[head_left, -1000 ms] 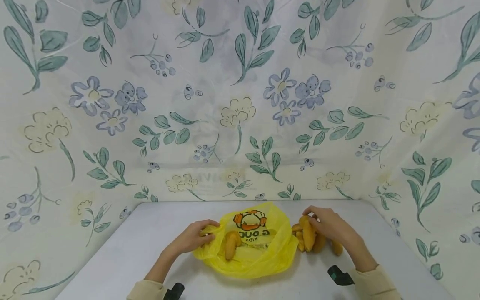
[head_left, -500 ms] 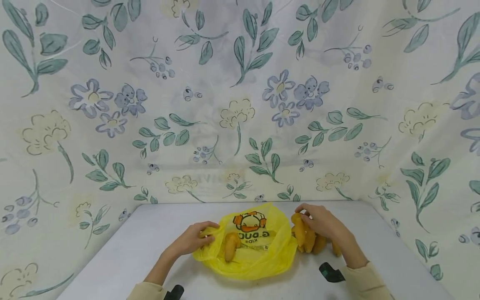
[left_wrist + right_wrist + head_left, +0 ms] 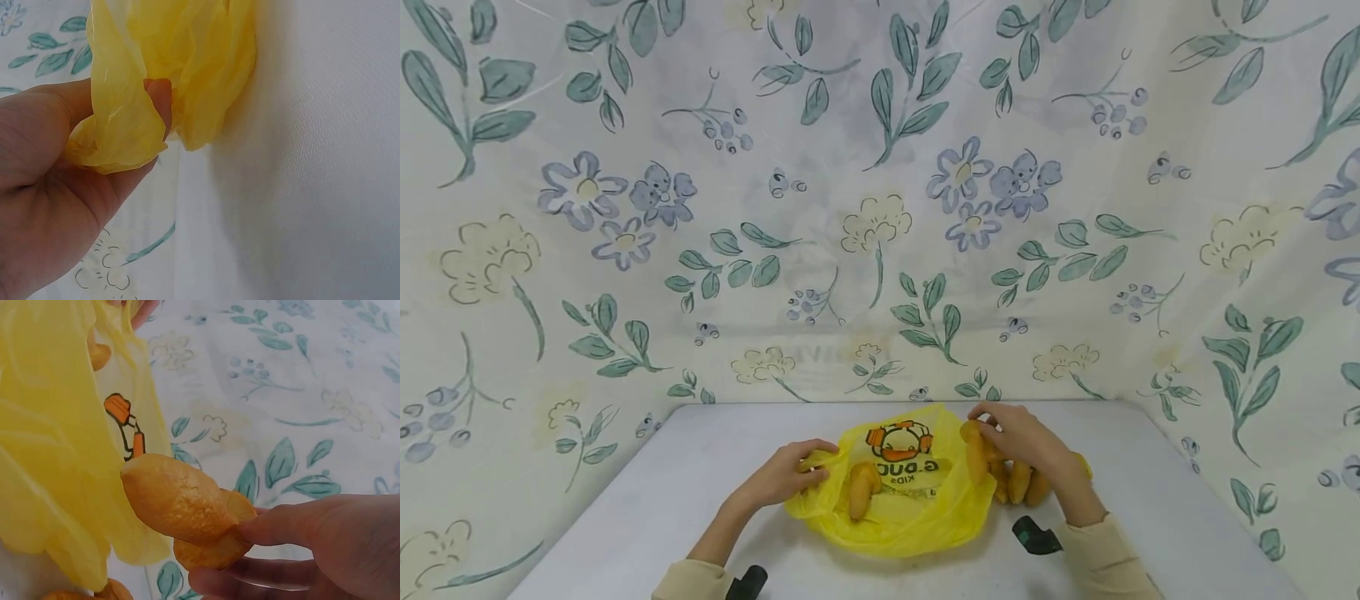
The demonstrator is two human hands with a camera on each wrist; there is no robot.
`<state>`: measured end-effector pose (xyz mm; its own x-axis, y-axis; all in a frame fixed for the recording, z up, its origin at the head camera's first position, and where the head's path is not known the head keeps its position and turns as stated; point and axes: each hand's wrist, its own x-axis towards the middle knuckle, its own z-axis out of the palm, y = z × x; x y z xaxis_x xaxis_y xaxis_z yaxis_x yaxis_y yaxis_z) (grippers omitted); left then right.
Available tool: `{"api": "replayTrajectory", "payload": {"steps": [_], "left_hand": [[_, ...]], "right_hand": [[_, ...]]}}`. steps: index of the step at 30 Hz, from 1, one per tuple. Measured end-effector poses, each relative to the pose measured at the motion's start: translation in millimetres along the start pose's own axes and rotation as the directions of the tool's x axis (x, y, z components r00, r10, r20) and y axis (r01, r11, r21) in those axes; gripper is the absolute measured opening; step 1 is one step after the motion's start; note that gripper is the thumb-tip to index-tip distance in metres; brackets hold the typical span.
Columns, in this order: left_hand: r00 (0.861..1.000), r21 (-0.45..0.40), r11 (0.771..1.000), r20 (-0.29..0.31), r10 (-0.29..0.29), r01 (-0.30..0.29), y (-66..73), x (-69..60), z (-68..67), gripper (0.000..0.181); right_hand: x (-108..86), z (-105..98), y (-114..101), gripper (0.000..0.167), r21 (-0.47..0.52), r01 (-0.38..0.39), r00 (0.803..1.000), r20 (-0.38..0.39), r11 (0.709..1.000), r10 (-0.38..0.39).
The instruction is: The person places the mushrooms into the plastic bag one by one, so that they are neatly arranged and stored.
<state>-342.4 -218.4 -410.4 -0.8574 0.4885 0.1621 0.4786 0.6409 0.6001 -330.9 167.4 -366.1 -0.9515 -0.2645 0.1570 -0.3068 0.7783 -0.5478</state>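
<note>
A golden-brown, elongated, bread-like piece [image 3: 178,500], pinched at its lobed end by the right hand [image 3: 1018,433], has been carried leftward to the near rim of the translucent yellow plastic bag [image 3: 917,529]; entry is judged not yet made. Its long axis drops steeply below the fingertips, rounded free end pointing away from the hand. Opposite, bag film is gripped by the left hand [image 3: 786,475].

Here I am with the pale bench [image 3: 1180,492], and right behind it rises the floral cloth [image 3: 820,175], flanking it left and right too! Above the bench's far edge I'm spotting green leaves [image 3: 952,321], violet-blue flowers [image 3: 1025,185], cream blossoms [image 3: 876,225] and bluish berries [image 3: 805,307], all printed.
</note>
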Motion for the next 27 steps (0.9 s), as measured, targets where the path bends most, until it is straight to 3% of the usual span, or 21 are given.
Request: {"api": "replayTrajectory", "payload": {"steps": [18,27], "left_hand": [[1.000,-0.006,1.000,0.007,-0.005,0.005,1.4,-1.0,0.2,0.033],[1.000,-0.010,1.000,0.008,-0.010,0.010,5.0,-1.2,-1.7,0.033]], "right_hand": [[12.0,16,-22,0.022,0.099,-0.024,0.999,0.032,0.995,0.021],[17.5,26,-26,0.021,0.109,0.057,0.998,0.032,0.992,-0.060]]}}
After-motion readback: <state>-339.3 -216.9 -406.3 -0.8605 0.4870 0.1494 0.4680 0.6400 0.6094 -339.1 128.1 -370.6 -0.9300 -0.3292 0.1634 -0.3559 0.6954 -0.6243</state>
